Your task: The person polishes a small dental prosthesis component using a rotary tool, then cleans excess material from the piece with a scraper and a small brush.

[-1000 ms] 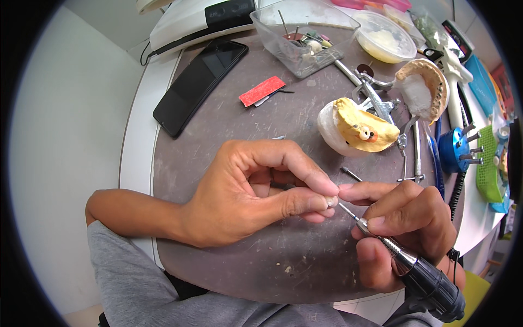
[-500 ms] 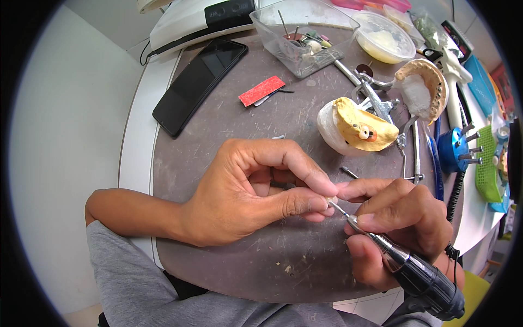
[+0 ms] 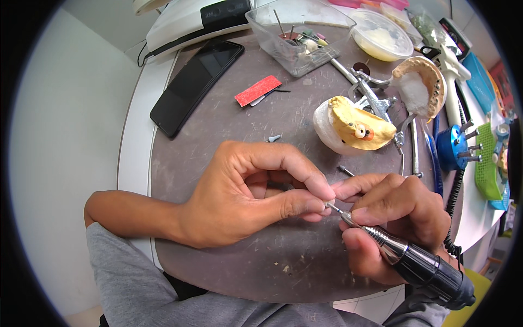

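My left hand [image 3: 253, 193] pinches a tiny whitish piece [image 3: 328, 205] between thumb and fingertips; it looks like a dental crown, though the fingers cover most of it. Wrapped in my right hand [image 3: 400, 218] is a rotary handpiece [image 3: 403, 256] with a silver nose and black body. Its thin bur [image 3: 335, 207] meets the whitish piece at my left fingertips. The two hands touch or nearly touch at the fingers. Just beyond them stands a yellow and white dental model [image 3: 359, 128], with a white ring-shaped part on its ridge.
A second dental cast [image 3: 422, 87] sits on a metal articulator [image 3: 373, 98] at the right. A black phone [image 3: 196, 87], a red abrasive strip [image 3: 258, 90] and a clear bin of burs [image 3: 305, 62] lie farther back. A blue bur holder [image 3: 453, 150] stands far right.
The handpiece has shifted slightly, its rear end moving right and up. My right hand has moved a little left. A small grey pointed piece behind my left hand shows more fully.
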Tool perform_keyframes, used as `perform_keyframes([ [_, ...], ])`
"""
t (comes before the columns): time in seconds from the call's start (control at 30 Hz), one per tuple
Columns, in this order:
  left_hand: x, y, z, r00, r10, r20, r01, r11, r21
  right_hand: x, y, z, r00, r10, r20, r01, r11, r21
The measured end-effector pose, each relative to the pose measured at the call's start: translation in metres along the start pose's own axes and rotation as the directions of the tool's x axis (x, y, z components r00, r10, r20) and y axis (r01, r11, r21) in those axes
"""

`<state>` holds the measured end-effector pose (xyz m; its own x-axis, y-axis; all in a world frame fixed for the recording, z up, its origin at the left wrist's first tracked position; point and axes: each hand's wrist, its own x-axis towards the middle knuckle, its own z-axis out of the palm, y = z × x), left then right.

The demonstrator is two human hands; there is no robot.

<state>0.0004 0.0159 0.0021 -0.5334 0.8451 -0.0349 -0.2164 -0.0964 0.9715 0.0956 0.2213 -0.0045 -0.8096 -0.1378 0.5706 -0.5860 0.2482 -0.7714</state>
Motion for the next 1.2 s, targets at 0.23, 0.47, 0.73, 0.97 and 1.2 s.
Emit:
perform_keyframes([
  [0.23, 0.0, -0.002, 0.0, 1.0, -0.001, -0.009, 0.001, 1.0, -0.021, 0.0, 0.0, -0.002, 0.999, -0.012, 0.038, 0.012, 1.0, -0.001],
  [0.47, 0.001, 0.001, 0.0, 0.994, -0.066, -0.092, 0.059, 0.995, -0.077, -0.005, -0.01, -0.007, 0.998, 0.013, 0.066, -0.015, 1.0, 0.027],
  [0.73, 0.002, -0.003, -0.001, 0.999, 0.006, -0.05, -0.008, 1.0, -0.031, -0.004, -0.01, -0.001, 0.996, 0.0, 0.088, -0.002, 1.0, 0.018],
  [0.97, 0.002, 0.006, 0.006, 0.987, -0.114, -0.117, 0.105, 0.991, -0.081, -0.005, -0.01, 0.001, 0.995, 0.021, 0.093, -0.022, 1.0, 0.007],
  [1.2, 0.001, -0.001, 0.004, 0.998, 0.006, -0.06, -0.004, 0.999, 0.037, -0.005, -0.017, -0.007, 0.996, 0.054, 0.073, -0.053, 0.999, -0.01],
])
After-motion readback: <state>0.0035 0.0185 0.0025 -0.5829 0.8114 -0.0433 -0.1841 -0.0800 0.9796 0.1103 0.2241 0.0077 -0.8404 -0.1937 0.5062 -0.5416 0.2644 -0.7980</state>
